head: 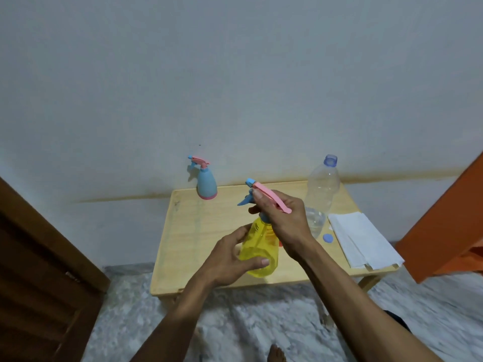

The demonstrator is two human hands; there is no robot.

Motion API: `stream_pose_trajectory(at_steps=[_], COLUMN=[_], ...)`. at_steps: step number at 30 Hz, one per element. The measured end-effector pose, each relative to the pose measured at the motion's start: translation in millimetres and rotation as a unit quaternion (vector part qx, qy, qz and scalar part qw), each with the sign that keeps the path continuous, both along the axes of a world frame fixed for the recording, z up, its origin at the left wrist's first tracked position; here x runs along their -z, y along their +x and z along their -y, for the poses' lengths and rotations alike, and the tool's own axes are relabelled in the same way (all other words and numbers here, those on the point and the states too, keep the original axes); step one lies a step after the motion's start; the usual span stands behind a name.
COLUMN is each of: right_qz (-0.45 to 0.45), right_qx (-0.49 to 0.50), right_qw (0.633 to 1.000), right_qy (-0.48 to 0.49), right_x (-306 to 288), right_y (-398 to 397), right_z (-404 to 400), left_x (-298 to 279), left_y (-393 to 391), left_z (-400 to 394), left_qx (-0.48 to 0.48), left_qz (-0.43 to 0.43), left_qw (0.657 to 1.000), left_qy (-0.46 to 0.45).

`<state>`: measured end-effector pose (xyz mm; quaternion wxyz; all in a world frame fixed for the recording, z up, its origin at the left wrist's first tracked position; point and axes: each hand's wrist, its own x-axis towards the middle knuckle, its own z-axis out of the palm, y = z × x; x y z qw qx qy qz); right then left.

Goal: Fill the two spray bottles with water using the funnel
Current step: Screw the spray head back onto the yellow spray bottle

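Note:
A yellow spray bottle [261,244] is held above the middle of the small wooden table [196,244]. My left hand [232,257] grips its body from the left. My right hand [282,218] is closed around its pink and blue spray head [264,192] at the neck. A blue spray bottle [206,182] with a pink trigger stands upright at the table's back edge. A clear plastic water bottle [321,189], uncapped, stands at the back right with a little water in its bottom. A small red piece [280,243] peeks out behind my right wrist; I cannot tell whether it is the funnel.
The blue bottle cap [328,238] lies on the table beside folded white paper towels [363,241] at the right edge. A brown wooden door [39,283] is at the left, an orange piece of furniture [449,231] at the right. The floor is grey marble.

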<state>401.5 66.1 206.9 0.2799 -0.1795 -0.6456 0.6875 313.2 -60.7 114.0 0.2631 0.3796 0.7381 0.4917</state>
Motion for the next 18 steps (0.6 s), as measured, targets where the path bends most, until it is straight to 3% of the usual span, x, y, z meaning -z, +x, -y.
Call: stream_pose_trajectory(at_steps=[5, 12, 18], right_qz=[0.021, 0.082, 0.112], right_qx=[-0.006, 0.065, 0.094], right_qw=[1.0, 0.986, 0.986], right_qy=[0.013, 0.13, 0.085], right_x=[18.1, 65.1, 84.7], right_y=[-40.4, -88.7, -144.6], right_z=[-44.5, -101.5, -131.7], left_x=[8.8, 32.9, 45.7], left_y=[-31.1, -70.1, -112.2], left_z=[-37.6, -94.9, -132.1], left_qx=[-0.088, -0.176, -0.218], left_qz=[0.021, 0.003, -0.015], left_qw=[0.996, 0.984, 0.976], left_qy=[0.027, 0.023, -0.015])
